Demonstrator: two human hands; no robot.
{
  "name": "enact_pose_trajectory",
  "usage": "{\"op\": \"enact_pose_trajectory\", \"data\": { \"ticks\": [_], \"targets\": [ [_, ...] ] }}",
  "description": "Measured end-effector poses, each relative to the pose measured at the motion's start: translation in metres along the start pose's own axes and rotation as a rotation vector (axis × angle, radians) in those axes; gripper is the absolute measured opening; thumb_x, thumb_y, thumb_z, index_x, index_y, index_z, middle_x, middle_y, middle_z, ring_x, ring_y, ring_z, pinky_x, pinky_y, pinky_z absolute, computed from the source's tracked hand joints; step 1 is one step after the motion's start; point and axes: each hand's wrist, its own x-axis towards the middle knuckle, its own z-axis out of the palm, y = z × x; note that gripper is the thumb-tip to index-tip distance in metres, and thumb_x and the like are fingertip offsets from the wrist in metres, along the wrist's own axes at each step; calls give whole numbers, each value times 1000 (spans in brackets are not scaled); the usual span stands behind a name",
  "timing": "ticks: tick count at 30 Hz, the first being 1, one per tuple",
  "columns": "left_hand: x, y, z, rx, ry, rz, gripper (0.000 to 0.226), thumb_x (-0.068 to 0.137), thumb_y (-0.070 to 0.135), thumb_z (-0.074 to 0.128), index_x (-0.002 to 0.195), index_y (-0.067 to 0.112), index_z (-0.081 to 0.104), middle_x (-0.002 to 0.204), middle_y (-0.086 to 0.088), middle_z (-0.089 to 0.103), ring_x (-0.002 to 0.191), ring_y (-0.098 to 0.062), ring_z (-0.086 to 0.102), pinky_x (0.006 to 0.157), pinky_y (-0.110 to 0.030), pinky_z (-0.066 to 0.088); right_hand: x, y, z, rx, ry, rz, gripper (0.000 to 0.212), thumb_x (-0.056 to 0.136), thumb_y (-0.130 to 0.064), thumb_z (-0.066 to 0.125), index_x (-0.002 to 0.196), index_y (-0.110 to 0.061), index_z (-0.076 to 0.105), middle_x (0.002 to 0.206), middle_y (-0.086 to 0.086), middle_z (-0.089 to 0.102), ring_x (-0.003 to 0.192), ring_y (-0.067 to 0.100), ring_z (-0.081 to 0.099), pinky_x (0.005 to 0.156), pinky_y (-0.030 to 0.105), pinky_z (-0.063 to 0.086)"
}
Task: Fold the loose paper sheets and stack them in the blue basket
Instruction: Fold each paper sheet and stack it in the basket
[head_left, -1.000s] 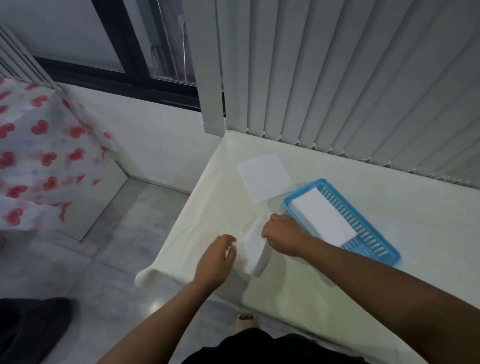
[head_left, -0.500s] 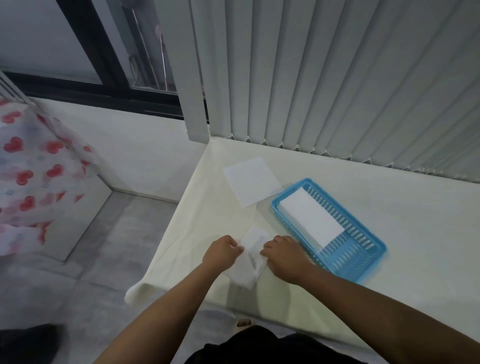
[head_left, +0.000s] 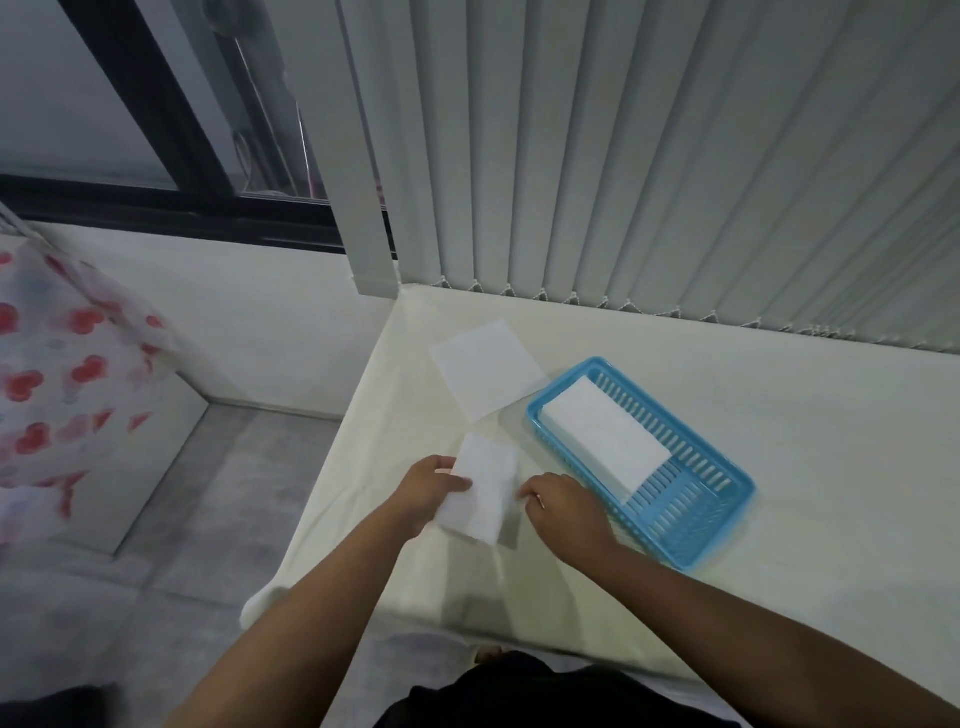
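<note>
A folded white sheet (head_left: 483, 488) is held just above the table near its left front, pinched at its left edge by my left hand (head_left: 428, 488). My right hand (head_left: 558, 506) rests just right of that sheet with fingers curled, apparently off the paper. A loose unfolded white sheet (head_left: 488, 366) lies flat farther back. The blue basket (head_left: 691, 525) sits to the right, at an angle, with a stack of folded white paper (head_left: 605, 434) in its far half.
The table (head_left: 779, 415) is covered in a cream cloth; its left edge drops to a grey tiled floor (head_left: 171, 519). Vertical blinds (head_left: 675, 156) hang along the back edge. A red-patterned cloth (head_left: 57, 395) hangs at far left.
The sheet went from being pressed between both hands to a flat narrow rectangle lifted in my left hand. My right hand has come off it and drawn slightly right.
</note>
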Motion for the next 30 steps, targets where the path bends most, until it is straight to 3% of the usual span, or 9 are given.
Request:
{"op": "enact_pose_trajectory", "data": {
  "ticks": [3,5,9,12,15,18,21,25,30],
  "targets": [
    [-1,8,9,-183,57,58,17,82,-1,64,98,4,60,108,-21,66,86,-32,65,76,-40,53,0,-12,-3,265,57,196,23,94,-31,48,88,-18,66,84,-4,67,78,14,61,73,34,52],
    [-3,16,16,-280,71,116,19,82,-4,63,101,1,60,109,-20,67,93,-33,66,83,-44,54,1,-20,-9,485,62,342,31,93,-42,52,78,-16,59,75,-3,61,74,15,58,71,32,48],
    [-15,34,33,-471,44,241,33,84,-10,57,114,3,59,108,-13,69,99,-30,66,84,-40,55,5,-40,-25,891,-46,560,37,90,-53,53,90,-18,61,97,4,66,94,23,63,84,35,51],
    [-20,39,43,-570,-9,275,35,86,-10,55,119,2,57,113,-14,67,101,-29,65,82,-36,55,10,-45,-29,1126,33,557,23,91,-37,59,91,-14,62,95,6,67,88,22,63,83,34,52],
    [-20,41,46,-624,-26,249,31,92,0,53,122,3,56,118,-12,67,105,-26,65,73,-29,59,15,-42,-36,1073,177,510,19,90,-22,61,78,-7,62,75,6,62,67,16,55,68,30,46],
    [-18,46,42,-627,26,222,26,97,13,51,121,4,57,116,-11,68,102,-21,67,71,-26,57,16,-35,-43,948,256,510,23,87,-21,64,74,-2,63,68,5,61,66,18,53,67,32,45],
    [-16,54,42,-621,17,228,22,97,15,50,115,6,59,110,-9,69,98,-19,68,72,-26,55,12,-26,-47,1056,289,560,27,87,-20,65,62,-11,56,63,4,57,64,19,51,65,31,45],
    [-14,66,63,-581,-69,224,15,97,16,52,103,8,63,106,-8,71,98,-20,68,78,-29,55,8,-17,-57,1327,313,635,30,87,-18,66,62,-15,50,66,3,53,65,17,50,65,29,47],
    [1,86,87,-505,-96,218,13,95,16,54,95,6,62,96,-9,70,89,-21,68,81,-31,55,2,8,-73,1169,486,677,30,87,-17,67,65,-12,47,62,5,48,55,17,45,58,28,43]
  ]
}}
